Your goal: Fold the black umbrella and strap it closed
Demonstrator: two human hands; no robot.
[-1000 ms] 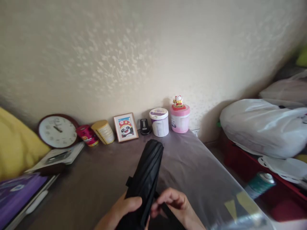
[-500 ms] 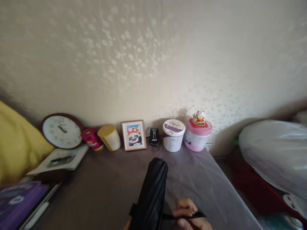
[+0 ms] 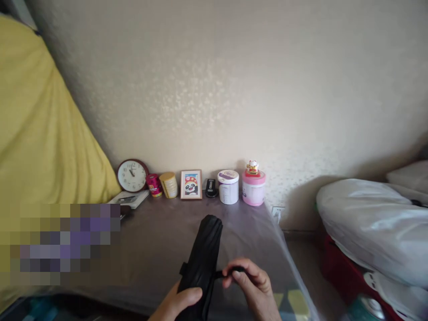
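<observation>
Black umbrella: left hand wrapped round, right hand pinching strap.

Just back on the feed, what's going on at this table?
The person's left hand grips what looks like a folded black umbrella, tilted over the table. The right hand pinches a black strap that sticks out from the umbrella's side. A clock and framed picture stand at the back, near the wall.
</observation>
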